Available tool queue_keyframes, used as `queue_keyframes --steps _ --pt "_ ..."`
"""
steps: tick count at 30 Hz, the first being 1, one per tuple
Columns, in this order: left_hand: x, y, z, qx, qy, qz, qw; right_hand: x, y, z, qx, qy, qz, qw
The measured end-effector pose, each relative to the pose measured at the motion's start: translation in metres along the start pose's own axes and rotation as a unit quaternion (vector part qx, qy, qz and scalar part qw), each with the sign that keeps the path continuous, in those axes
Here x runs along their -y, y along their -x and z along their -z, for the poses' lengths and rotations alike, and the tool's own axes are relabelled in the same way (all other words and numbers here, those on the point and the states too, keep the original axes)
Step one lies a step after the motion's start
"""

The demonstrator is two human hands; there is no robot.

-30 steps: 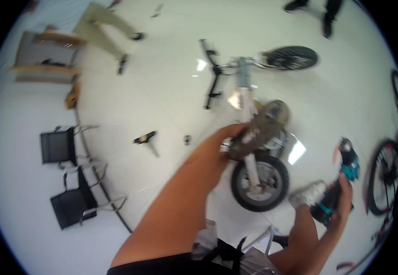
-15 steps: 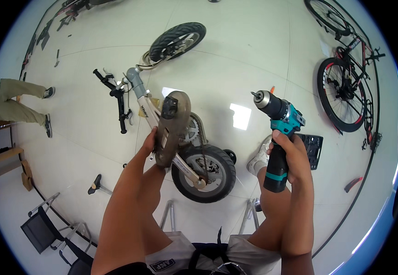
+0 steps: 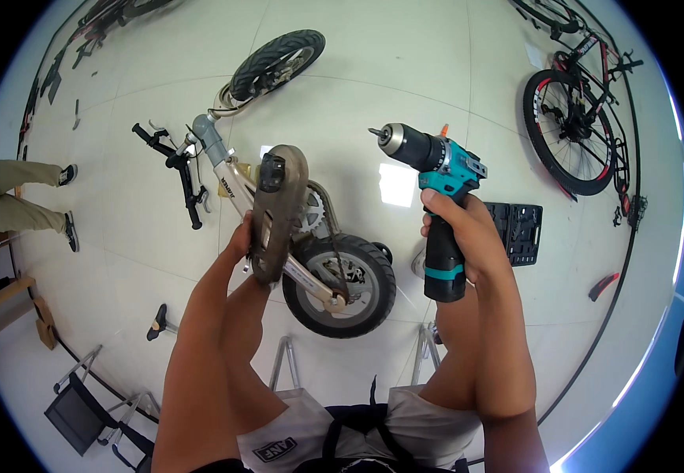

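Note:
In my right hand [image 3: 468, 229] is a teal and black cordless drill [image 3: 452, 167], its short bit tilted up and to the left. My left hand [image 3: 239, 236] grips the left edge of a long brown oval cover [image 3: 277, 213] that has a black piece near its top and a slot lower down; its fingers are partly hidden behind the cover. Behind the cover lies a small silver bicycle frame [image 3: 235, 189] with an exposed chainring [image 3: 313, 211], chain and thick black rear tyre [image 3: 340, 327]. The drill bit is apart from the bicycle.
Handlebars [image 3: 184, 175] and a front wheel [image 3: 279, 67] extend from the frame. To the right are a black tool case [image 3: 519, 232] and another bicycle [image 3: 574, 130]. A person's legs [image 3: 30, 185] show at left, above a black chair [image 3: 74, 414]. A saddle [image 3: 157, 322] lies left of my knee.
The drill has moved left and slightly away from me in my right hand. My left hand still holds the brown cover. The whole view has shifted a little.

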State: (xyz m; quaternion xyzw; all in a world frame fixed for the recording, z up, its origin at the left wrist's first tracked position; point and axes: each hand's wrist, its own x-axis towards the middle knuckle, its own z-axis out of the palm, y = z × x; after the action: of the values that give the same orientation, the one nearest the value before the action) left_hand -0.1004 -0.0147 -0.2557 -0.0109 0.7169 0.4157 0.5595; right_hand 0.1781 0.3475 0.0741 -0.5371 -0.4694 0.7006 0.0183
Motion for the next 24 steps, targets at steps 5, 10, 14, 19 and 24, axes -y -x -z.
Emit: queue_keyframes --steps 5,10,14,19,24 --pt "0.002 0.005 -0.001 0.062 -0.07 0.086 0.992 -0.005 -0.005 0.002 0.016 -0.028 0.019 0.999" --pt "0.011 0.02 -0.02 0.039 -0.132 0.031 0.99 -0.008 -0.004 0.001 0.019 -0.057 0.034 0.998" --pt "-0.006 0.039 -0.038 0.011 -0.286 0.076 0.955 -0.008 0.002 0.004 0.004 -0.064 0.041 0.997" --pt "0.015 0.035 -0.029 -0.071 -0.329 0.047 0.94 -0.007 0.006 0.003 0.028 -0.08 0.047 0.995" --pt "0.016 0.05 0.003 -0.094 -0.368 0.047 0.924 -0.006 0.014 -0.007 0.036 -0.124 0.084 0.988"
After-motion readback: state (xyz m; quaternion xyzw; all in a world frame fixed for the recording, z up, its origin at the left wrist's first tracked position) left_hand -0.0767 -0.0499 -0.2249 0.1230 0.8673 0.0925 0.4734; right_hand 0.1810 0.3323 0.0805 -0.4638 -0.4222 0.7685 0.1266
